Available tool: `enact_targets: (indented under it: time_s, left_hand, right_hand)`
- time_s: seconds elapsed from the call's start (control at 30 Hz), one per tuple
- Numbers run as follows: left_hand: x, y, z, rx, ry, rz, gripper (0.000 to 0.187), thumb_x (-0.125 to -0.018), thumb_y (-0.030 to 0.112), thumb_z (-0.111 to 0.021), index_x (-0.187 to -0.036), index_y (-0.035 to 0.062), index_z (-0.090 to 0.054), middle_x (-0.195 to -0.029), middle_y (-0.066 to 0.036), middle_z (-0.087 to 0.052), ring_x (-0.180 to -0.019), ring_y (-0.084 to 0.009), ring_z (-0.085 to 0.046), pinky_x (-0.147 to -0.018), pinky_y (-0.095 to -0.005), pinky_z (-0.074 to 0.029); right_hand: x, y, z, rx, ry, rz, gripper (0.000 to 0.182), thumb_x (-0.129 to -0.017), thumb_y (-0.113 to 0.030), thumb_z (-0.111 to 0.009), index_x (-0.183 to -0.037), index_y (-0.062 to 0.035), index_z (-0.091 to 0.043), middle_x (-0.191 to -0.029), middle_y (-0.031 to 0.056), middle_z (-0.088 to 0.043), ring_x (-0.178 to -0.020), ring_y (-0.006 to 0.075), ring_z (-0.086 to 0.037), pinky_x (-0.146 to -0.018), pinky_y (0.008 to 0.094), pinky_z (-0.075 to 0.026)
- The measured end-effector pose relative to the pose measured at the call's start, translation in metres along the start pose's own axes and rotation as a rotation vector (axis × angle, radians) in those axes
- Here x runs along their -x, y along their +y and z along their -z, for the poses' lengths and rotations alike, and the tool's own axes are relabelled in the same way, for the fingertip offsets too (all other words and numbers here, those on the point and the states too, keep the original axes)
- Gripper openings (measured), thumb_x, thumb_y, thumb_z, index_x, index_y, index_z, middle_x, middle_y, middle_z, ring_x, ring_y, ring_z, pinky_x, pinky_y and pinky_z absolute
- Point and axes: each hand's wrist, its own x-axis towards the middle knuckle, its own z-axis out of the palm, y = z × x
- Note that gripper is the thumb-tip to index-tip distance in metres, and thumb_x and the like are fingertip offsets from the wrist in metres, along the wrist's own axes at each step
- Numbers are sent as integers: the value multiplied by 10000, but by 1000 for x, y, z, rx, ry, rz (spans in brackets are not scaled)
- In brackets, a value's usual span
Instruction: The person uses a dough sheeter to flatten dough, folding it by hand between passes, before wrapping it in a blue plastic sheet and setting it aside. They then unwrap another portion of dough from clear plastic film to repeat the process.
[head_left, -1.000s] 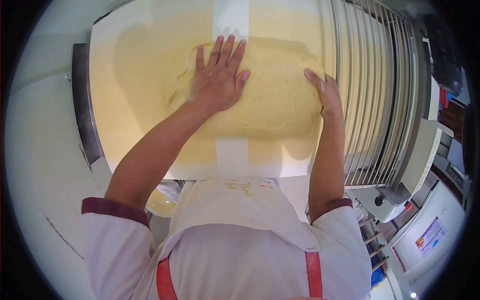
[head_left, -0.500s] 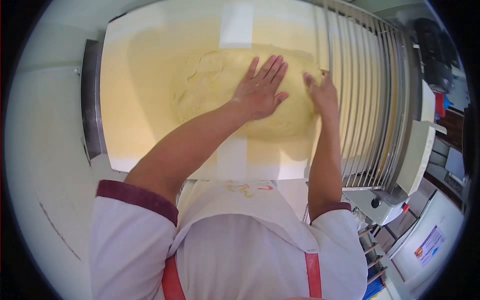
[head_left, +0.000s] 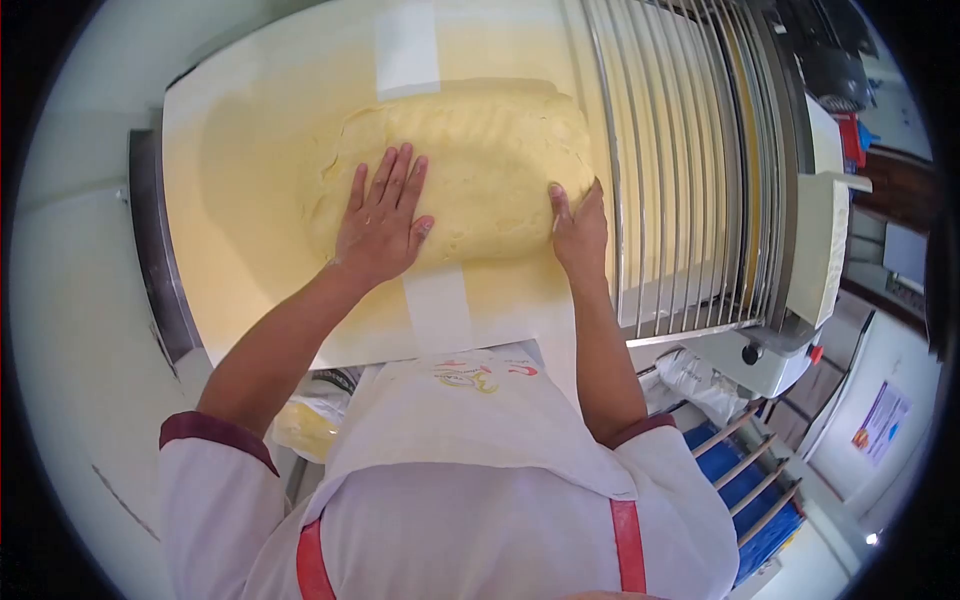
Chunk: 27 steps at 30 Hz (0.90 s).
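A large, flattened slab of pale yellow dough (head_left: 490,150) lies on a white belt surface (head_left: 250,300) dusted yellow. My left hand (head_left: 385,215) rests flat on the dough's left part, fingers spread and pointing away from me. At the dough's right end is my right hand (head_left: 580,225), its thumb on the near right corner and its fingers curled around the edge. The fingertips are partly hidden, so how firmly they grip cannot be seen. Cracks run along the dough's left side, while its middle and right look smoother.
Just right of the dough stands a metal bar guard (head_left: 690,170) over the belt. A machine housing with a red knob (head_left: 816,355) is at the lower right. Beneath it, wooden rods (head_left: 745,465) cross a blue surface. A metal edge (head_left: 155,250) bounds the left.
My left hand has shifted left across the dough. My right hand has moved from beside the guard bars to the dough's near right corner. The view has shifted a little.
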Motion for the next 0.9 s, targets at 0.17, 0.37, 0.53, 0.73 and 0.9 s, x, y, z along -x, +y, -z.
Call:
enact_targets:
  time_s: [0.17,0.37,0.53,0.73,0.9]
  left_hand:
    - [2,-1,-4,173,132,2,569,-965,332,-414,-1452,60,-302,-1497,-159,-303,-1403,-306,-254,-1139,-491,-156]
    - [-157,5,45,726,177,-248,345,-880,138,-621,-1205,28,-599,-1146,-105,-644,-1089,-266,-581,-969,-348,-431]
    - [-277,33,14,1011,-596,-336,286,-900,133,-620,-1173,50,-646,-1139,-64,-651,-1023,-141,-564,-929,-290,-428]
    - [-294,60,4,902,-832,-282,195,-914,123,-618,-1069,26,-685,-922,-10,-665,-831,-101,-556,-805,-261,-459]
    - [-287,64,-7,748,-482,-287,259,-866,224,-669,-1038,32,-687,-932,-78,-701,-852,-232,-646,-789,-348,-497]
  right_hand:
    - [10,-13,23,78,-45,3,687,-940,-315,-553,-1390,112,-257,-1349,334,-408,-1262,447,-416,-1041,464,-359]
    - [-20,-15,11,-54,216,326,480,-923,-173,-539,-1311,89,-433,-1301,275,-491,-1202,415,-465,-1035,450,-358]
    - [-49,-16,1,-43,193,258,431,-888,-157,-565,-1257,61,-516,-1277,219,-531,-1136,385,-509,-993,449,-385]
    - [-50,-10,2,-155,151,240,441,-897,-160,-553,-1281,48,-497,-1306,208,-516,-1149,395,-500,-1005,448,-371]
    - [-24,16,6,-264,160,244,485,-921,-186,-540,-1315,69,-416,-1306,269,-484,-1158,426,-486,-999,463,-371]
